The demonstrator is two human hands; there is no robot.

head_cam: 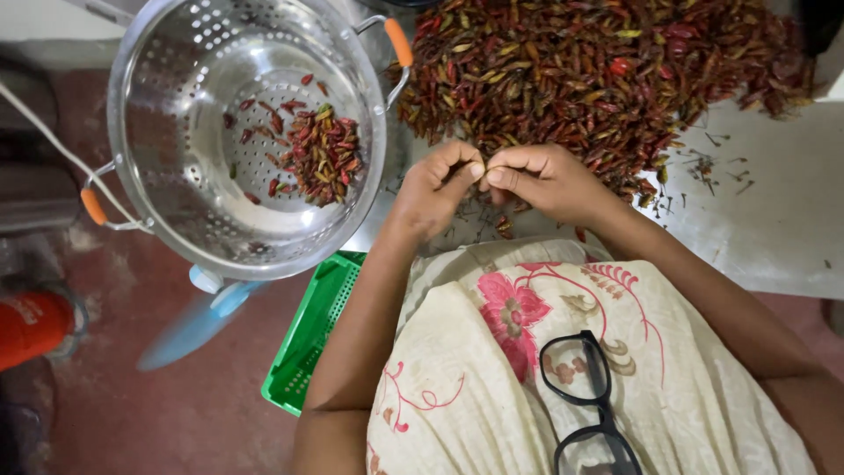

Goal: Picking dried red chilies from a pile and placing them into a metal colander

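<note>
My left hand and my right hand meet fingertip to fingertip at the middle of the view, both pinched on one small chili pepper that is mostly hidden between the fingers. Just beyond the hands lies a large heap of small red, brown and green chili peppers on a white surface. To the left stands a steel colander with orange handles, holding a small mound of chilies.
Loose stems litter the white surface right of the heap. A green plastic basket and a blue-and-white object lie on the red floor below the colander. A red cylinder is at far left. Black glasses hang on my floral clothing.
</note>
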